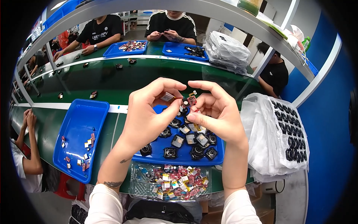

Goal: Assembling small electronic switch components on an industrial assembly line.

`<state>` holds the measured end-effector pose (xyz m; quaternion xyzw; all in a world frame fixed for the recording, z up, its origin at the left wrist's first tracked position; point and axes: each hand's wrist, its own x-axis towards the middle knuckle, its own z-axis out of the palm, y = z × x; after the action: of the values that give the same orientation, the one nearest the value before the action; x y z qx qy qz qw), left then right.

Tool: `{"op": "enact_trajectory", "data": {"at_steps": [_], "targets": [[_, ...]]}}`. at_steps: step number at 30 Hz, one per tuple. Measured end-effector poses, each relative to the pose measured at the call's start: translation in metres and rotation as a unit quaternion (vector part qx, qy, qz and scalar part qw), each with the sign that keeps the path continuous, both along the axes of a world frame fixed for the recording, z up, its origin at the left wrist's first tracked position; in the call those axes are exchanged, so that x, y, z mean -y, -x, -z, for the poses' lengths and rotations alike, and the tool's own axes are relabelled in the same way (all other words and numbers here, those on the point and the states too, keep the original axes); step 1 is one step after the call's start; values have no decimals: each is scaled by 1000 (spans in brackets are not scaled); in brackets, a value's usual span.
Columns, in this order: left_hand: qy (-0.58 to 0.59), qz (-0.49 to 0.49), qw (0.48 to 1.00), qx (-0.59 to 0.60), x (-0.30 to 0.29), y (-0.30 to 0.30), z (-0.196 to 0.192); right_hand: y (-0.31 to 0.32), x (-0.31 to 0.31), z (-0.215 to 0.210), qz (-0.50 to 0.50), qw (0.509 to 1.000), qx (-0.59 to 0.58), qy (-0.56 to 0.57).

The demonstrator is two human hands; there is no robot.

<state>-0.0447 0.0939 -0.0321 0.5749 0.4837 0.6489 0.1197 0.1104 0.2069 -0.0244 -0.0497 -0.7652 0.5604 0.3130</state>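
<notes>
Above a blue tray [156,145], my left hand [147,112] and my right hand [220,115] meet, fingers closed around one small electronic assembly. A red circuit board [192,100] shows at my right fingertips, with a short flex strip standing up from it. A silver battery [167,97] lies against my left fingers, and a small round part [185,101] sits between the hands. Fingers hide some of the assembly. In the tray below are several black watch cases [170,152], some showing pale square faces [177,140].
Nearest me, a clear plastic tray [137,186] holds many red boards with batteries. Another blue tray [71,138] at left holds a few. White foam sheets [257,138] with black parts are stacked right. Beyond the green conveyor belt [145,71], co-workers sit under a metal frame [112,7].
</notes>
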Motion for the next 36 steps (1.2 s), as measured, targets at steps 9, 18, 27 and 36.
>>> {"op": "enact_trajectory", "data": {"at_steps": [9, 18, 27, 36], "targets": [[-41, -25, 996, 80, -3, 0, 1, -6, 3, -6, -3, 996, 75, -48], [-85, -31, 988, 124, -4, 16, 4, -8, 2, 3, -74, 990, 108, -61], [-55, 62, 983, 164, -8, -1, 8, 20, 7, 17, 125, 985, -59, -100], [-28, 28, 998, 50, -7, 7, 7, 10, 6, 10, 141, 979, -63, -131]]}}
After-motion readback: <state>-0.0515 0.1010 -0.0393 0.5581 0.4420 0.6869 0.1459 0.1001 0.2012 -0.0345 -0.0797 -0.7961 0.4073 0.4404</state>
